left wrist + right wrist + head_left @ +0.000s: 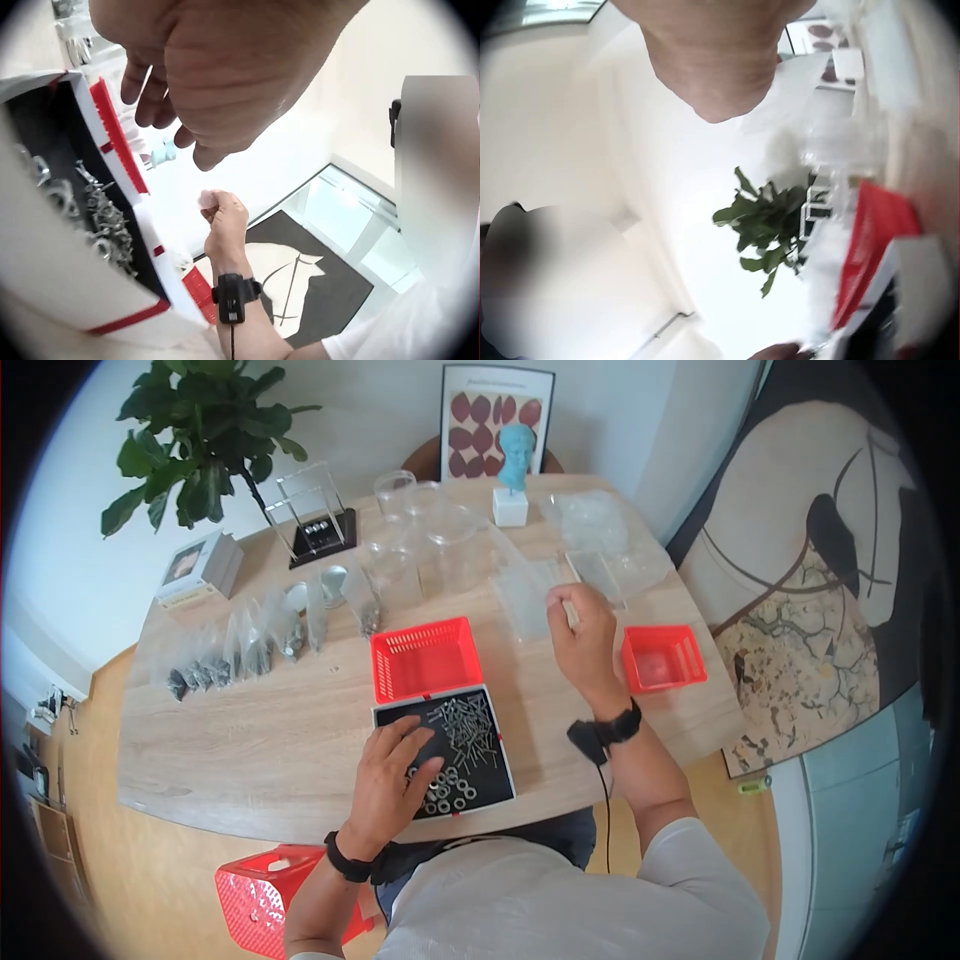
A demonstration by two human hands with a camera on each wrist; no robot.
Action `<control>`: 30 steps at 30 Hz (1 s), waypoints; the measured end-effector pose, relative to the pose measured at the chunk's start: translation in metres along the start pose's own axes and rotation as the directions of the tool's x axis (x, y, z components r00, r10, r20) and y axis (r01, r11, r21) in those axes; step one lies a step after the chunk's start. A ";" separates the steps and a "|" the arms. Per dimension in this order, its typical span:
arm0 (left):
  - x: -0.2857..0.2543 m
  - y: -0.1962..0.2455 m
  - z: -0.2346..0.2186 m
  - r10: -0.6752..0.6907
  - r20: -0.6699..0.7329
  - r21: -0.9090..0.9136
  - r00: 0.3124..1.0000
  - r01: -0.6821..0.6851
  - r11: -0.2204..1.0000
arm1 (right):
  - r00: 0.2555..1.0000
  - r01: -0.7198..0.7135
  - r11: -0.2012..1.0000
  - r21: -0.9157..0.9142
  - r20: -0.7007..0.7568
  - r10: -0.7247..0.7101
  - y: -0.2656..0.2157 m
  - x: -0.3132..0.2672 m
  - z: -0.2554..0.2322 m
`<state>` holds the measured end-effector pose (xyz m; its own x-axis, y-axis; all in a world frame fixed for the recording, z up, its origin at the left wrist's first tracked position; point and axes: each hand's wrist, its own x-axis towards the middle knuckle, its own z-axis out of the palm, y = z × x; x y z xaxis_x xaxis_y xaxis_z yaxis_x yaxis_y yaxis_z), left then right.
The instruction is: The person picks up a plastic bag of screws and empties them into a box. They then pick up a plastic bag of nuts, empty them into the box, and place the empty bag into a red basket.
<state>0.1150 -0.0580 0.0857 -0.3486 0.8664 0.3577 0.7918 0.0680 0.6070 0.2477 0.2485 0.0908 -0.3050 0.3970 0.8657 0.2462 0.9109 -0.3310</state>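
Observation:
My left hand [388, 775] hovers over the left part of a shallow box with a black lining [398, 712], its fingers loosely bent and holding nothing. In that box lie a heap of screws [470, 732] and a cluster of metal nuts [452, 792], partly hidden by the thumb. My right hand [583, 645] is raised over the table's right side, fingers curled against the thumb. Something pale and translucent shows at its fingertips in the left wrist view, apparently a clear plastic bag [522, 600].
One red basket [425, 660] sits behind the box, another red basket [664, 658] right of my right arm. Small bags of hardware [215, 668] line the left. Clear containers [450, 540], a bust [515, 460] and a Newton's cradle [320, 532] stand farther back.

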 end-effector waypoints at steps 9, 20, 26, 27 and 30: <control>0.123 -0.024 -0.041 -0.234 -0.085 -0.925 0.969 0.011 0.380 | 0.730 -0.677 0.330 0.658 0.658 0.185 -0.070 0.052 0.004; 0.145 -0.033 -0.046 -0.284 -0.329 -0.820 0.901 -0.123 0.559 | 0.894 -0.448 0.696 0.562 0.273 0.355 -0.066 0.053 0.058; 0.148 -0.030 -0.036 -0.211 -0.412 -0.629 0.886 -0.110 0.769 | 0.954 -0.300 0.769 0.565 0.196 0.228 -0.103 0.055 0.029; 0.146 -0.025 -0.035 -0.207 -0.392 -0.633 0.896 -0.100 0.767 | 0.893 -0.447 0.633 0.632 0.361 0.269 -0.105 0.052 0.028; 0.145 -0.010 -0.031 -0.039 -0.453 -0.354 0.891 -0.140 0.925 | 0.769 -0.639 0.364 0.678 0.563 0.302 -0.099 0.043 0.039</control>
<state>0.0414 0.0515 0.1537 -0.5680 0.5452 0.6165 0.6036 -0.2333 0.7624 0.1744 0.1794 0.1466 -0.6783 0.6434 0.3549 -0.3395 0.1539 -0.9279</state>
